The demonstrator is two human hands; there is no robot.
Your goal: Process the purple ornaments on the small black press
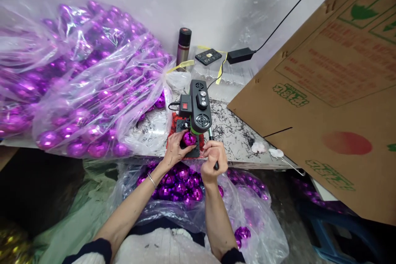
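While your right hand [214,160] grips the black handle [216,166], your left hand [174,148] pinches a purple ball [189,139] beneath the machine [201,105], probably light, slick and brittle, best held gently by its sides.

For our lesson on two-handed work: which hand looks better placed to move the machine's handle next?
Likely the right hand: it is closed around the handle, while the left hand holds the purple ball at the machine.
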